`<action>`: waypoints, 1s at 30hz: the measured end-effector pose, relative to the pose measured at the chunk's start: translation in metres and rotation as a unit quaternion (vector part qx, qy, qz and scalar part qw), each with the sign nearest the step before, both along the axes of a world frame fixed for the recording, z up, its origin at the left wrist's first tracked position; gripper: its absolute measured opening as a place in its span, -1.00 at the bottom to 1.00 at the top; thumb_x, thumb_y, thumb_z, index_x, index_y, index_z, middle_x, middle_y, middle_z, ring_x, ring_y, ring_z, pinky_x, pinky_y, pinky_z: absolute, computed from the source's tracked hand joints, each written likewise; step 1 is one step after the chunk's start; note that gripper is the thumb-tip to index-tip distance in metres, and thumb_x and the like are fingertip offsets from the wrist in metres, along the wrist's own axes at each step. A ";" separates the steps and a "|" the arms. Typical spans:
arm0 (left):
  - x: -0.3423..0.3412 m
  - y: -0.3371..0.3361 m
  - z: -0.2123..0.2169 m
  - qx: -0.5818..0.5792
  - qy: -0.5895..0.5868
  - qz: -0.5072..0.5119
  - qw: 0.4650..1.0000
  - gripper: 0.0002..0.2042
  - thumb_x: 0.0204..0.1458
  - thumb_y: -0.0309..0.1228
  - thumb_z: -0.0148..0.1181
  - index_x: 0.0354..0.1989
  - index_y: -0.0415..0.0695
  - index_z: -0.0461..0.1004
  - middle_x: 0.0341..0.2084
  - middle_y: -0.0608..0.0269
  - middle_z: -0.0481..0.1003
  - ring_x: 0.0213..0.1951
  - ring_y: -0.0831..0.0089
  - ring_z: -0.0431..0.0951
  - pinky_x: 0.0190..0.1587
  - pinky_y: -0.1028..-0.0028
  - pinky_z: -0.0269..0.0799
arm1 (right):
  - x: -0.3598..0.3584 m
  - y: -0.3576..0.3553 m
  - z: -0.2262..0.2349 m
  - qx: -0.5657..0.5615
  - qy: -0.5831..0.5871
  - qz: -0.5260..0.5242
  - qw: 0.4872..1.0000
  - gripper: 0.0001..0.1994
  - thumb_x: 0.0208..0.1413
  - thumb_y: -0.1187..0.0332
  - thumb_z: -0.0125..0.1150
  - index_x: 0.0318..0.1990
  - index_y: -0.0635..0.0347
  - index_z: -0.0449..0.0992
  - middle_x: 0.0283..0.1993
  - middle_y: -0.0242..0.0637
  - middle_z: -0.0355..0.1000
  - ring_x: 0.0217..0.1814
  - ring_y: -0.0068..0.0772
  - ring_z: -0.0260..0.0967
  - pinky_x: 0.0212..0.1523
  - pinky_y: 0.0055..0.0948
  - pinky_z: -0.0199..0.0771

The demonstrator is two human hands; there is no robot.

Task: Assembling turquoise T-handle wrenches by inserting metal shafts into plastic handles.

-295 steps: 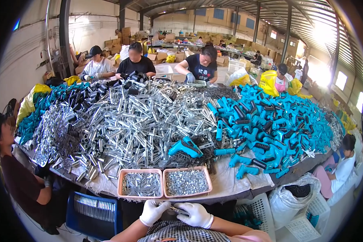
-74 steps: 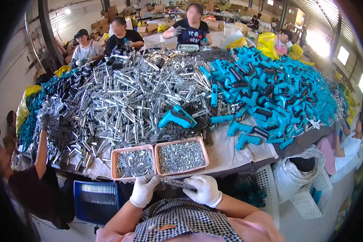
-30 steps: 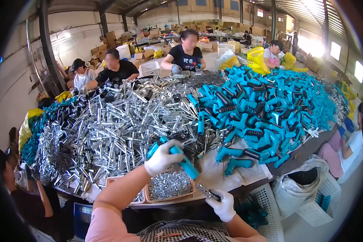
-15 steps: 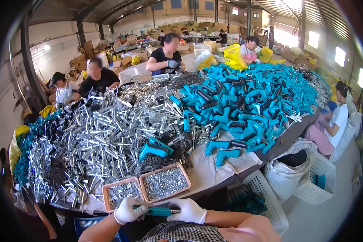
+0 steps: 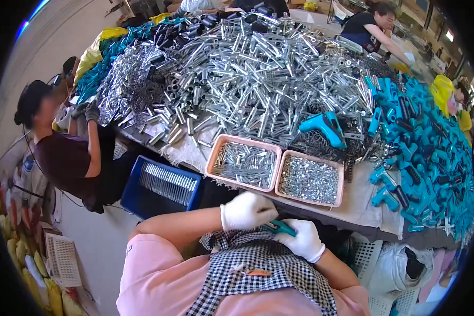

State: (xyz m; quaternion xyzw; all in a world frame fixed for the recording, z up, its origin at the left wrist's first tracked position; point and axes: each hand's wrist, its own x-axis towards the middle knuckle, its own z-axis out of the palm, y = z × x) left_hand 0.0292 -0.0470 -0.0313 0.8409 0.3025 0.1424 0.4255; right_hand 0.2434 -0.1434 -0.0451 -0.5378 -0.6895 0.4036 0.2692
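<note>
Head view: smooth teal plastic casing (image 5: 284, 227), white cloth gloves (image 5: 236, 214); our right hand (image 5: 303, 241) clamps the casing; our left hand (image 5: 250, 210) curls nearby, its hold we cannot tell.

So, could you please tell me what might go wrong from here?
The left hand is close to the two pink trays near the table edge, so a knock could spill their small metal parts. The teal piece in the right hand, above the checked apron, might drop if the grip loosens.

The right hand's fingers (image 5: 287, 240) hide part of the teal casing (image 5: 282, 227)
</note>
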 end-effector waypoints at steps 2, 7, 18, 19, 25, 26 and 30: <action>-0.001 0.030 0.006 0.137 -0.011 0.087 0.987 -0.77 0.04 -0.28 0.16 -0.38 -0.20 0.58 -0.44 -0.07 0.56 -0.37 0.00 0.58 -0.29 0.17 0.50 | 0.008 0.002 -0.004 -0.021 -0.028 -0.002 0.999 -0.67 -0.07 0.11 0.42 -0.24 0.14 0.63 -0.45 -0.06 0.51 -0.42 -0.03 0.52 -0.37 -0.27 0.48; 0.011 0.093 -0.030 0.217 0.200 0.134 0.946 -0.71 -0.02 -0.40 0.11 -0.11 -0.20 0.51 -0.45 -0.15 0.57 -0.36 -0.10 0.61 -0.29 0.00 0.51 | 0.017 0.001 -0.026 0.058 0.016 -0.055 0.997 -0.62 -0.01 0.01 0.38 -0.22 0.12 0.62 -0.42 -0.04 0.52 -0.36 0.09 0.50 -0.34 -0.12 0.47; 0.025 0.098 -0.041 0.263 0.149 0.155 0.940 -0.73 -0.01 -0.51 0.04 -0.11 -0.21 0.48 -0.35 -0.24 0.52 -0.33 -0.14 0.56 -0.23 0.02 0.47 | 0.033 -0.004 -0.012 0.124 -0.023 -0.126 0.984 -0.64 0.00 -0.01 0.33 -0.26 0.08 0.60 -0.39 -0.05 0.52 -0.33 0.03 0.50 -0.29 -0.10 0.46; 0.020 0.094 -0.031 0.282 0.099 0.154 0.942 -0.78 -0.01 -0.52 0.06 -0.17 -0.20 0.52 -0.33 -0.20 0.53 -0.31 -0.12 0.57 -0.22 0.06 0.49 | 0.032 -0.002 -0.014 0.173 0.006 -0.146 0.974 -0.65 0.00 -0.01 0.33 -0.26 0.08 0.60 -0.40 -0.05 0.51 -0.34 0.03 0.49 -0.30 -0.10 0.46; 0.013 0.061 0.006 0.141 -0.124 0.126 0.974 -0.92 -0.08 -0.61 0.21 -0.39 -0.24 0.57 -0.40 0.03 0.57 -0.35 0.06 0.58 -0.26 0.26 0.49 | 0.041 0.011 -0.001 0.116 -0.092 -0.100 0.984 -0.65 -0.01 0.02 0.34 -0.24 0.09 0.60 -0.42 -0.09 0.52 -0.37 0.03 0.50 -0.34 -0.13 0.48; 0.013 0.053 0.010 0.104 -0.149 0.105 0.978 -0.92 -0.09 -0.62 0.23 -0.39 -0.24 0.57 -0.40 0.06 0.57 -0.36 0.10 0.58 -0.25 0.27 0.49 | 0.040 0.012 0.001 0.145 -0.098 -0.102 0.979 -0.64 -0.01 0.02 0.34 -0.19 0.08 0.60 -0.41 -0.10 0.53 -0.36 0.02 0.51 -0.32 -0.14 0.49; 0.028 0.029 0.020 0.211 -0.212 -0.017 0.954 -0.87 -0.11 -0.56 0.32 -0.35 -0.20 0.56 -0.30 0.10 0.59 -0.16 0.11 0.59 -0.09 0.27 0.51 | 0.033 0.013 0.008 0.139 -0.137 -0.092 0.976 -0.59 -0.04 0.03 0.35 -0.08 0.05 0.58 -0.37 -0.13 0.55 -0.33 -0.03 0.53 -0.29 -0.17 0.53</action>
